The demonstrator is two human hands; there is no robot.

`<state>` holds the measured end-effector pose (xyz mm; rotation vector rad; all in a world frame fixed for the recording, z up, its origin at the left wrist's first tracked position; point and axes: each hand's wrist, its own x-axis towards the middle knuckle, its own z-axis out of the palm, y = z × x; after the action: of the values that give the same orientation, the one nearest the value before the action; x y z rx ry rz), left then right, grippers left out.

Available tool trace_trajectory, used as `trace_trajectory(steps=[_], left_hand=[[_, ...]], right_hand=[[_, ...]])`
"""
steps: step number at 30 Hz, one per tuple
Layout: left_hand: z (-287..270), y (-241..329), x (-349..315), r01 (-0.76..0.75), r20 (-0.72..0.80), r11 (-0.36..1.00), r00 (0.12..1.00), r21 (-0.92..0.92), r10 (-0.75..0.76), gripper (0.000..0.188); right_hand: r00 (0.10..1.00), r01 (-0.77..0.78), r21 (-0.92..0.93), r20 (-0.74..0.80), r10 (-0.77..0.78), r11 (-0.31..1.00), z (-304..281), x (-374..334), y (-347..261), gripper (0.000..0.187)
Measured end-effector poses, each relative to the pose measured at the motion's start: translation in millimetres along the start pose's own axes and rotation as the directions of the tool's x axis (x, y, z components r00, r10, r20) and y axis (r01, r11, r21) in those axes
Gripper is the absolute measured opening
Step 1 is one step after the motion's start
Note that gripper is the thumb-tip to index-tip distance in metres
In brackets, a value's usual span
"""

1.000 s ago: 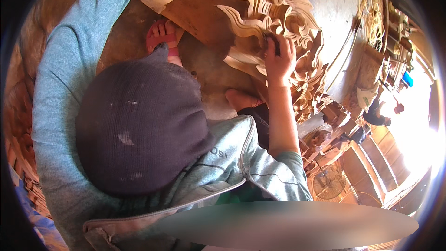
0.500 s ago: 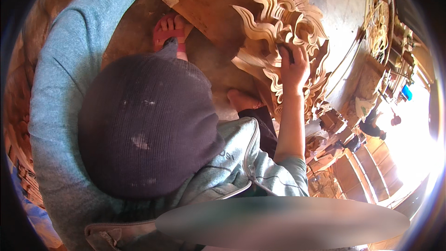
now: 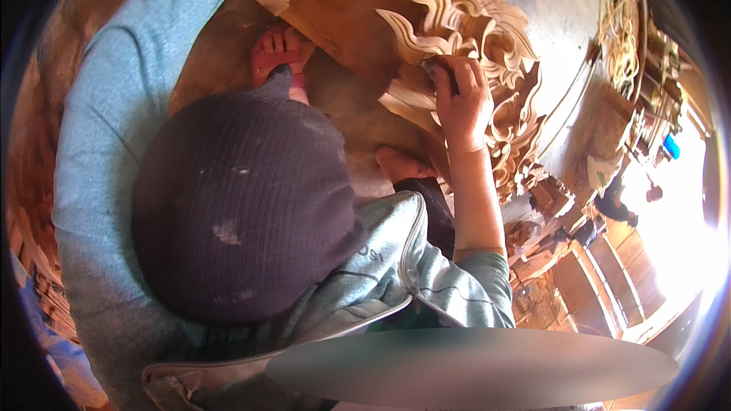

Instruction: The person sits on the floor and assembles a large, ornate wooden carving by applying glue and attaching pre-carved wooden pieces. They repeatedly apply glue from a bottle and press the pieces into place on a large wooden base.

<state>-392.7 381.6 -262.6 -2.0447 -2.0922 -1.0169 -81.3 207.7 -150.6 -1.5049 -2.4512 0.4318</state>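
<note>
My right hand is closed over the carved wooden panel, with its back turned up. Between thumb and fingers it pinches a small grey piece that looks like folded sandpaper, held against a pale curling leaf of the carving. The fingers hide most of that piece. The panel is light brown, cut into wavy flame and scroll shapes. My left arm, in a blue-green sleeve, curves up along the left side and leaves at the top; the left hand is out of sight.
My knee in dark ribbed cloth fills the middle. Beyond it is a foot in a pink sandal. A brown board lies left of the carving. At the right are yellowish cords, wood pieces and another person.
My right hand has shifted left across the carving with the small grey piece, onto the edge of the curled leaf. The left sleeve has barely moved.
</note>
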Motion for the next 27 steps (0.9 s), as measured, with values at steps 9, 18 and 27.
trace_trajectory(steps=[9,18,27], left_hand=[[5,-7,3,-0.045,0.029,0.997,0.999,0.057,0.043,0.03],[4,-5,4,-0.022,0.026,0.999,0.999,0.046,0.021,0.03],[6,-10,1,-0.069,0.009,0.994,0.998,0.08,0.068,0.032]], right_hand=[[0.988,-0.117,-0.189,-0.126,0.094,0.975,2,-53,76,0.011],[0.766,-0.634,-0.075,-0.2,0.611,0.77,3,-97,97,0.027],[0.747,-0.654,-0.048,-0.198,0.634,0.755,5,-106,117,0.036]])
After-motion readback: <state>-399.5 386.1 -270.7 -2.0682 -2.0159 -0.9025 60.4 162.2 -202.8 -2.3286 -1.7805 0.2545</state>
